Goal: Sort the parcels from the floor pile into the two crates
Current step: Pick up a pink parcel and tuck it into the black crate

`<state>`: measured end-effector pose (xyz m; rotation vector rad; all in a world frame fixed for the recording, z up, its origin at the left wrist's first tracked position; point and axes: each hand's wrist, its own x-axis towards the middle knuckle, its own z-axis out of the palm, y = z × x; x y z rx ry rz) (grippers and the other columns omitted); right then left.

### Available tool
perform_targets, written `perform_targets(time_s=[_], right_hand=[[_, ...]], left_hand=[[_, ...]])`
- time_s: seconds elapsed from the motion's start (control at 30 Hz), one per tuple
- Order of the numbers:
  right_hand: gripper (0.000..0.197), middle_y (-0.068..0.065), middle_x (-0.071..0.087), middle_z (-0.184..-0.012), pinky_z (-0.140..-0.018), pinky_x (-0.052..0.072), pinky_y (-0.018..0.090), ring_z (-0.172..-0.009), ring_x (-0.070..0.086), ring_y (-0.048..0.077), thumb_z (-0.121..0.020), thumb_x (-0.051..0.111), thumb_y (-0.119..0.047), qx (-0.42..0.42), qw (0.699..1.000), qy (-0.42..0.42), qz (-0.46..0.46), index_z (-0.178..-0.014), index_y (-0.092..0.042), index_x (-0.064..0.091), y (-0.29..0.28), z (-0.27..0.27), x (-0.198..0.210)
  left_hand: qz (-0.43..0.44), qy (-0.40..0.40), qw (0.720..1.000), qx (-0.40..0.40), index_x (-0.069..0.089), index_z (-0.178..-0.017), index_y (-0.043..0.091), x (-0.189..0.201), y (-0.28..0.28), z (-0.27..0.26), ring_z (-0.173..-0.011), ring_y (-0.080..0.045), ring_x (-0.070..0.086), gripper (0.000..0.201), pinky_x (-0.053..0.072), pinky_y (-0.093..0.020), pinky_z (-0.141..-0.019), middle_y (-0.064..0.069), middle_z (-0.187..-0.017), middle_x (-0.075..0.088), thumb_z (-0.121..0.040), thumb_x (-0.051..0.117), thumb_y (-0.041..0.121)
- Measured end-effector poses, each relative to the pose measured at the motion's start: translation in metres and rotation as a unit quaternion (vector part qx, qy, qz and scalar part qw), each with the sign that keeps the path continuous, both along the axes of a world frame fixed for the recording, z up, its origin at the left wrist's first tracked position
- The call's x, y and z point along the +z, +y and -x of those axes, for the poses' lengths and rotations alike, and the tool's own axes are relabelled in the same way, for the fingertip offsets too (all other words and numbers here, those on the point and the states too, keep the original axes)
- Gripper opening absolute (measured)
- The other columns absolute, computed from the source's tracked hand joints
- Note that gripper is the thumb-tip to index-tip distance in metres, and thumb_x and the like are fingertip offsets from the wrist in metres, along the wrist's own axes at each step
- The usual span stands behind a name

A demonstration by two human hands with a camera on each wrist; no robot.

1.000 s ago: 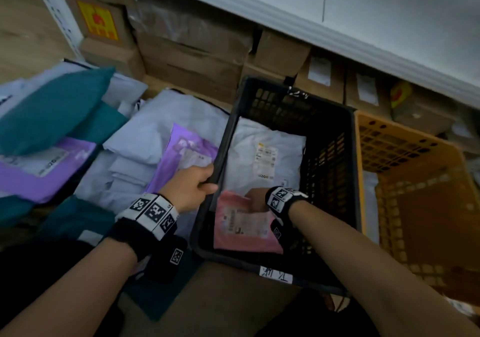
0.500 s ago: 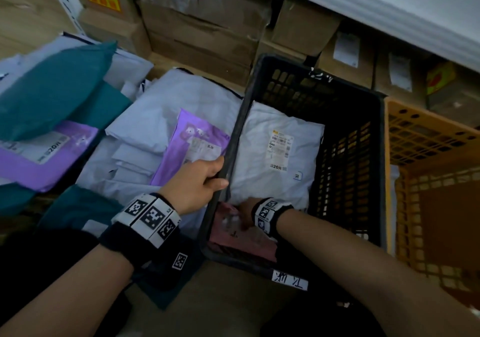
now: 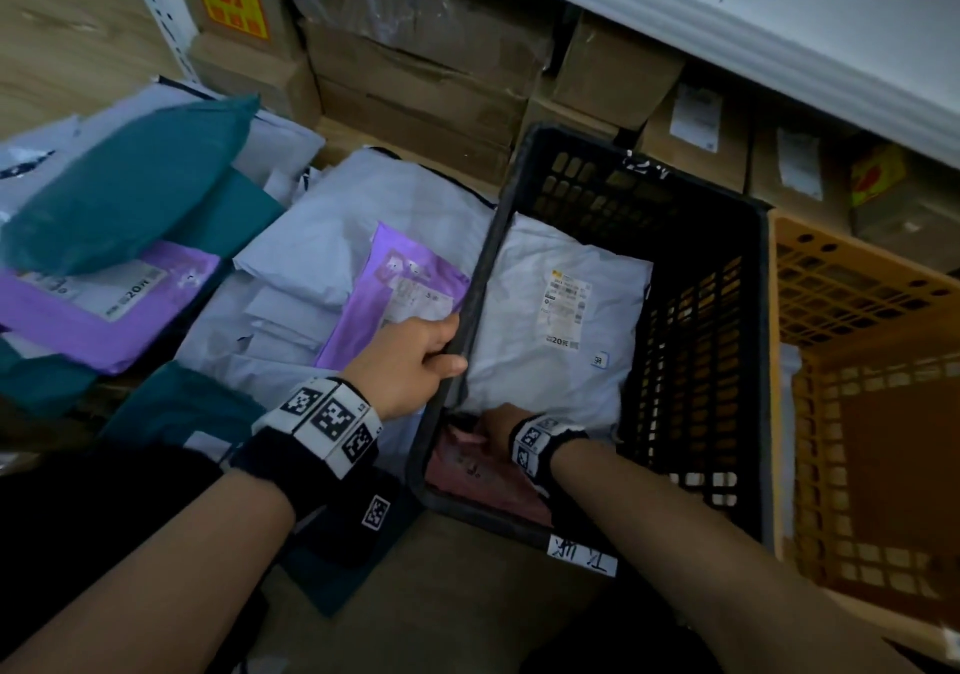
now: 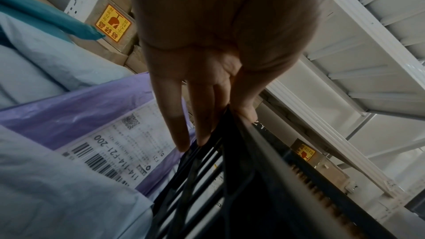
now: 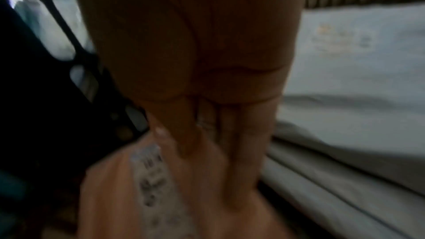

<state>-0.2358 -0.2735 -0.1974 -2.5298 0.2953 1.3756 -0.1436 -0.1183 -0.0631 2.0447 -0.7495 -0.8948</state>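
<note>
On the floor at the left lies the pile (image 3: pixel 291 278): two teal, two purple and several grey parcels, the count of greys unclear. The left hand (image 3: pixel 410 366) grips the left rim of the black crate (image 3: pixel 696 340), thumb inside and fingers outside, beside one purple parcel (image 3: pixel 395 283). Inside are two parcels: a grey parcel (image 3: pixel 550 320) and a pink parcel (image 3: pixel 483 476), which the right hand (image 3: pixel 498 429) presses with nearly straight fingers; the orange crate (image 3: pixel 862 361) stands rightmost.
</note>
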Motion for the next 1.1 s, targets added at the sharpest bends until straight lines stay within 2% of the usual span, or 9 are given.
perform_targets(time_s=[0.1,0.2,0.33,0.47,0.57,0.67,0.73,0.93,1.1], right_hand=[[0.038,0.015,0.064,-0.128,-0.086,0.046,0.028,-0.113,0.063,0.031,-0.101,0.054,-0.035,0.038,0.999,-0.032,0.011,-0.127,-0.008,0.063,-0.004,-0.008,0.016],[0.054,0.015,0.066,-0.122,-0.090,0.053,0.034,-0.110,0.064,0.033,-0.090,0.068,-0.049,0.061,0.997,-0.026,0.034,-0.120,-0.004,0.067,-0.014,-0.029,0.065],[0.044,0.015,0.072,-0.108,-0.083,0.054,0.034,-0.091,0.065,0.026,-0.094,0.063,-0.047,-0.070,0.982,-0.162,0.069,-0.106,-0.006,0.072,-0.038,-0.066,0.154],[0.029,0.007,0.072,-0.092,-0.073,0.054,0.033,-0.086,0.068,0.027,-0.091,0.062,-0.045,-0.176,0.911,-0.358,0.105,-0.085,-0.017,0.068,-0.031,-0.110,0.220],[0.030,0.004,0.069,-0.107,-0.087,0.053,0.034,-0.100,0.065,0.024,-0.087,0.070,-0.044,-0.138,0.914,-0.379,0.041,-0.105,-0.020,0.065,0.003,-0.148,0.225],[0.074,0.010,0.054,-0.143,-0.104,0.043,0.032,-0.129,0.054,0.026,-0.085,0.079,-0.035,-0.042,0.968,-0.248,0.011,-0.145,-0.015,0.041,0.038,-0.174,0.207],[0.092,0.013,0.045,-0.152,-0.109,0.042,0.035,-0.135,0.049,0.029,-0.083,0.081,-0.031,-0.004,0.983,-0.181,0.029,-0.154,-0.011,0.027,0.051,-0.183,0.192],[0.040,0.013,0.070,-0.112,-0.069,0.041,0.024,-0.095,0.064,0.026,-0.081,0.082,-0.035,0.058,0.978,-0.188,0.067,-0.106,-0.006,0.071,0.054,-0.184,0.182],[0.024,0.005,0.065,-0.099,-0.078,0.045,0.029,-0.094,0.060,0.019,-0.086,0.077,-0.030,-0.061,0.940,-0.323,-0.093,-0.092,-0.014,0.060,0.029,-0.151,0.217]], left_hand=[[0.004,0.002,1.000,0.000,0.053,-0.132,0.007,-0.001,0.001,-0.001,-0.125,-0.013,0.054,0.039,0.039,-0.033,-0.109,-0.007,-0.126,0.065,-0.094,0.059,0.010],[0.000,0.004,1.000,-0.006,0.046,-0.141,0.011,0.001,0.001,-0.002,-0.131,-0.015,0.049,0.049,0.037,-0.036,-0.112,-0.006,-0.136,0.058,-0.094,0.060,0.013],[0.012,-0.041,0.999,-0.009,0.056,-0.130,0.012,0.006,0.007,0.003,-0.117,-0.022,0.059,0.036,0.045,-0.038,-0.100,-0.007,-0.122,0.067,-0.095,0.058,0.016],[-0.023,-0.065,0.998,-0.017,0.061,-0.120,0.011,0.008,0.018,0.014,-0.106,-0.029,0.061,0.029,0.048,-0.040,-0.091,-0.014,-0.112,0.067,-0.096,0.055,0.027],[-0.036,-0.061,0.996,-0.045,0.061,-0.113,0.009,0.007,0.030,0.022,-0.102,-0.028,0.063,0.029,0.049,-0.039,-0.089,-0.012,-0.106,0.068,-0.093,0.059,0.029],[-0.050,-0.061,0.993,-0.090,0.060,-0.108,0.008,0.005,0.041,0.025,-0.098,-0.025,0.063,0.030,0.049,-0.036,-0.087,-0.010,-0.105,0.067,-0.092,0.058,0.033],[-0.052,-0.032,0.994,-0.094,0.061,-0.107,0.010,0.002,0.047,0.027,-0.095,-0.021,0.063,0.032,0.049,-0.032,-0.085,-0.007,-0.105,0.067,-0.094,0.055,0.038],[-0.044,0.005,0.995,-0.084,0.058,-0.098,0.014,-0.003,0.052,0.030,-0.081,-0.014,0.057,0.027,0.039,-0.022,-0.066,0.002,-0.088,0.059,-0.097,0.052,0.041],[-0.051,-0.030,0.994,-0.087,0.060,-0.102,0.010,-0.004,0.053,0.032,-0.093,-0.021,0.062,0.033,0.046,-0.031,-0.080,-0.005,-0.098,0.064,-0.097,0.050,0.041]])
